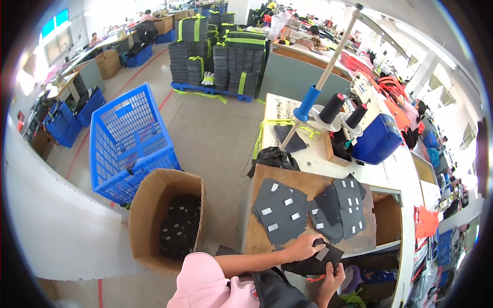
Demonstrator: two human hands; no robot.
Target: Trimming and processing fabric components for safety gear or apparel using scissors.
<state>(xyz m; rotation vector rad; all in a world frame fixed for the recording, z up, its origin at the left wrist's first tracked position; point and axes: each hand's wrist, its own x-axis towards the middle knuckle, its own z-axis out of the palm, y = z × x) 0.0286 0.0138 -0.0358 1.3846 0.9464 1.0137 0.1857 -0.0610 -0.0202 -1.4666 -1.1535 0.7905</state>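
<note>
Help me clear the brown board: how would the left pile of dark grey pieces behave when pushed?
The dark grey pieces would likely slide apart, since they overlap at different angles. Tipping seems unlikely: the pile lies low on the brown board. Each looks thin, so probably light.

Bright, glare at left, strong fisheye distortion

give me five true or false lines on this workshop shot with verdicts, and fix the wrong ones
1. A blue plastic crate stands beside an open cardboard box. True.
2. That box is empty. False: dark labelled pieces lie in it.
3. The left hand and right hand hold one dark fabric piece. True.
4. Both thread cones are white. False: the two thread cones are black.
5. Yellow-green strips bind dark stacks on a blue pallet. True.
</note>
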